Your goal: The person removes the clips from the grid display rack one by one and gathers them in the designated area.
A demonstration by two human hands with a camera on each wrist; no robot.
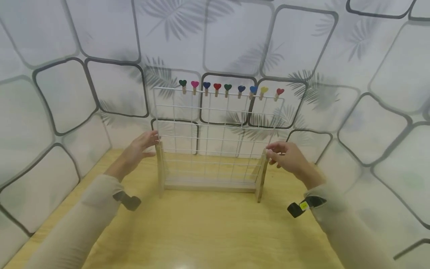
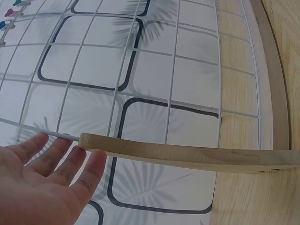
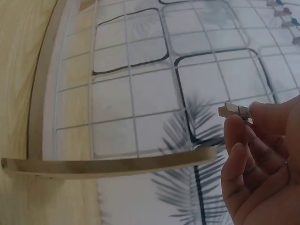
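A white wire grid rack [image 1: 215,139] stands upright in a wooden base with two side posts. Along its top wire sit several wooden clothespins with coloured hearts, among them a pink one [image 1: 195,85] and a yellow one [image 1: 264,90]. My left hand [image 2: 49,180] has its fingers extended against the grid's side wire, by the top of the left post [image 2: 187,157]. Between thumb and index finger, my right hand [image 3: 267,154] pinches a small wooden clothespin [image 3: 233,110], near the top of the right post [image 3: 117,166]. The fingers hide part of this clothespin.
The rack stands on a light wooden table [image 1: 208,228]. Behind and on both sides hang pale fabric walls [image 1: 235,41] with dark rounded outlines and leaf prints. A black strap device is on each wrist, over the sleeves.
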